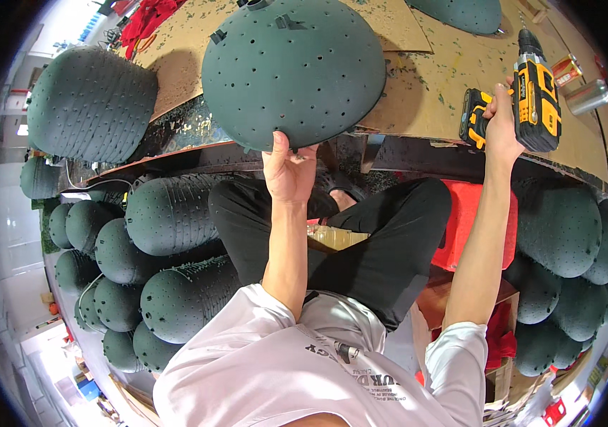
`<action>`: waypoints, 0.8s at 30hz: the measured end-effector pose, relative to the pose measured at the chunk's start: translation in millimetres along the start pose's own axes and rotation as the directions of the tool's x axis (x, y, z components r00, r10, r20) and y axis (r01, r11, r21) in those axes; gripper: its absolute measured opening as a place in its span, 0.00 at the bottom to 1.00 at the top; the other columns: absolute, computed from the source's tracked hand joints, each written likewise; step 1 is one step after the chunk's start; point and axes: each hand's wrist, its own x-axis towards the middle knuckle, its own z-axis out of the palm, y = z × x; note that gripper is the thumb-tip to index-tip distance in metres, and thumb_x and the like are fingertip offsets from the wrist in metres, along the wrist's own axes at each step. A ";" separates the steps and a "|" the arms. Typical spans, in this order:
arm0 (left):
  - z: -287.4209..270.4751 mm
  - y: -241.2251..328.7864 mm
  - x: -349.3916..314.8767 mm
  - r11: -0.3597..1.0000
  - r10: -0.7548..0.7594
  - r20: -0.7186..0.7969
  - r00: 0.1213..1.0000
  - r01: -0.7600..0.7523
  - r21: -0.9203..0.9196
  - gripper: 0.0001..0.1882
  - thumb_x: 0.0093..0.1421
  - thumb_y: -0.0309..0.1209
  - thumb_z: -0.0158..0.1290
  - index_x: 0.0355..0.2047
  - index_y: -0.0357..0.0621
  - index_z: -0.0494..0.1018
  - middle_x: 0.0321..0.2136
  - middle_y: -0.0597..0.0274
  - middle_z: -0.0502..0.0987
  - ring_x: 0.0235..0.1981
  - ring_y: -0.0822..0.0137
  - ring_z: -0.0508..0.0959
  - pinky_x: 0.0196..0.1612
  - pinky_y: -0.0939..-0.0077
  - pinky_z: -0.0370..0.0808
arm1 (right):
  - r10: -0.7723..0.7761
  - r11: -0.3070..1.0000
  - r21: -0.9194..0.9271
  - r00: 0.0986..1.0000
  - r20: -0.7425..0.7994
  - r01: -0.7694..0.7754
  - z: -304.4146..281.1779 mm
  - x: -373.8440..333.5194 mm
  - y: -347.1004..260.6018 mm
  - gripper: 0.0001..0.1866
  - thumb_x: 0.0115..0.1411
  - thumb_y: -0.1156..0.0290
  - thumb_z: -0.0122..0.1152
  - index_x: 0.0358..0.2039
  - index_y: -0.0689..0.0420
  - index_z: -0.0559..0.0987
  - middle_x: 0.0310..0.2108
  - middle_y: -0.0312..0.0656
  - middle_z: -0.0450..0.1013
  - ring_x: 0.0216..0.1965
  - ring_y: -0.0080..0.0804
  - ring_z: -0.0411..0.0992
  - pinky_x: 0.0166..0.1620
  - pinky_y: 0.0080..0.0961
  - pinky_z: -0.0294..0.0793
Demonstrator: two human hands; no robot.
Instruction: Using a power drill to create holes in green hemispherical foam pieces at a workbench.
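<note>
We see, as the largest element, a brown, cardboard-covered counter [418, 107] extending beyond both hands and strewn with dark green shavings. Next in size are the banks of dark green, round-ended stacks of nested perforated shells: one bank [176, 213] lies to the left of the left hand [291, 171] and nearer the body, the other [560, 220] to the right of the right forearm, below the counter's level. A further ribbed dark green stack [91, 107] stands well to the left of the left hand.

Directly ahead of the left hand we find a single dark green, dome-shaped shell [290, 78], pierced by many small holes, with small black pieces near its far end. The left hand is partly closed on its near rim, thumb on the outer face, fingers behind; we cannot tell whether the counter also supports it. Between the hands, nearer the body, is a red, flat-faced object [478, 220].

The right hand [501, 128] is wrapped around the handle of a yellow-and-black cordless drill [537, 99], whose black chuck points away from the body. Just beyond the right hand, to its right, we note a silvery cylindrical can [588, 96] lying tilted.
</note>
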 end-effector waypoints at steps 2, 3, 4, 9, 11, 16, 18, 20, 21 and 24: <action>-1.1 -0.5 0.3 1.000 0.004 -0.016 1.000 -0.004 -0.005 0.30 0.61 0.35 0.61 0.62 0.48 0.63 0.58 0.60 0.69 0.59 0.56 0.70 0.60 0.49 0.70 | 0.002 1.000 -0.002 1.000 -0.012 -0.002 0.3 -0.3 -0.4 0.11 0.63 0.77 0.58 0.46 0.65 0.75 0.18 0.32 0.65 0.18 0.17 0.62 0.24 0.18 0.66; -2.2 -0.6 0.2 1.000 0.001 -0.022 1.000 -0.001 -0.012 0.30 0.61 0.35 0.61 0.62 0.48 0.63 0.58 0.60 0.69 0.59 0.56 0.70 0.60 0.49 0.70 | -0.009 1.000 -0.006 1.000 -0.013 0.008 0.4 -0.5 -0.5 0.11 0.63 0.77 0.58 0.46 0.65 0.75 0.18 0.32 0.65 0.18 0.17 0.62 0.24 0.18 0.66; -3.6 -0.6 0.2 1.000 -0.002 -0.025 1.000 0.001 -0.019 0.30 0.61 0.35 0.61 0.62 0.48 0.63 0.58 0.60 0.69 0.59 0.56 0.70 0.60 0.49 0.70 | 0.001 1.000 -0.005 1.000 -0.018 -0.001 0.3 -0.7 -0.6 0.11 0.63 0.77 0.58 0.46 0.65 0.75 0.18 0.32 0.65 0.18 0.17 0.62 0.24 0.18 0.66; -11.3 1.1 1.1 0.998 0.020 -0.023 1.000 -0.021 -0.060 0.24 0.64 0.36 0.57 0.60 0.47 0.67 0.56 0.63 0.72 0.56 0.60 0.72 0.54 0.61 0.73 | -0.021 0.999 -0.036 1.000 -0.022 0.020 -0.8 -0.2 0.6 0.11 0.63 0.77 0.58 0.46 0.64 0.75 0.19 0.32 0.65 0.18 0.17 0.62 0.23 0.18 0.66; -13.5 4.1 2.5 0.997 0.016 -0.039 0.999 -0.019 -0.078 0.22 0.66 0.38 0.55 0.58 0.48 0.69 0.56 0.65 0.73 0.54 0.64 0.74 0.49 0.71 0.75 | -0.014 1.000 -0.010 1.000 -0.022 0.014 -1.2 -0.4 1.7 0.11 0.63 0.77 0.58 0.46 0.64 0.76 0.19 0.32 0.65 0.18 0.17 0.62 0.23 0.18 0.66; -17.2 10.8 3.9 0.963 -0.027 -0.068 0.997 0.008 -0.269 0.20 0.65 0.38 0.56 0.55 0.48 0.72 0.49 0.67 0.78 0.47 0.69 0.77 0.46 0.73 0.75 | -0.013 1.000 0.012 1.000 -0.025 0.013 -1.4 -1.5 3.3 0.11 0.63 0.77 0.59 0.46 0.64 0.76 0.20 0.32 0.65 0.18 0.16 0.62 0.23 0.17 0.66; -19.6 12.4 2.5 0.931 -0.026 -0.014 1.000 0.019 -0.366 0.19 0.66 0.40 0.56 0.55 0.48 0.73 0.50 0.68 0.78 0.46 0.69 0.77 0.45 0.74 0.75 | -0.025 1.000 -0.015 0.999 -0.026 0.025 -1.3 -1.3 3.2 0.11 0.63 0.76 0.58 0.46 0.64 0.76 0.19 0.32 0.65 0.18 0.16 0.62 0.24 0.17 0.66; -23.0 14.2 4.0 0.904 -0.049 0.014 0.999 0.050 -0.425 0.19 0.66 0.41 0.55 0.54 0.48 0.73 0.49 0.68 0.78 0.47 0.68 0.78 0.49 0.71 0.75 | -0.037 0.999 -0.032 0.999 -0.024 0.036 -1.3 -0.8 3.2 0.11 0.63 0.76 0.58 0.46 0.64 0.76 0.19 0.31 0.65 0.18 0.16 0.62 0.24 0.17 0.66; -24.5 14.2 4.0 0.883 -0.062 -0.005 0.998 0.053 -0.466 0.19 0.67 0.42 0.54 0.54 0.48 0.74 0.49 0.68 0.79 0.47 0.68 0.78 0.50 0.70 0.74 | -0.042 0.998 -0.037 0.999 -0.022 0.041 -1.4 -0.8 3.3 0.11 0.63 0.76 0.58 0.46 0.64 0.76 0.19 0.31 0.64 0.18 0.16 0.62 0.24 0.17 0.66; -27.3 14.6 3.9 0.922 -0.037 0.017 0.999 0.040 -0.384 0.20 0.67 0.43 0.53 0.55 0.49 0.73 0.51 0.68 0.78 0.48 0.67 0.78 0.55 0.67 0.73 | -0.031 0.999 -0.028 0.999 -0.022 0.031 -1.6 -1.3 4.0 0.11 0.63 0.76 0.58 0.46 0.64 0.75 0.19 0.31 0.64 0.18 0.16 0.62 0.24 0.17 0.66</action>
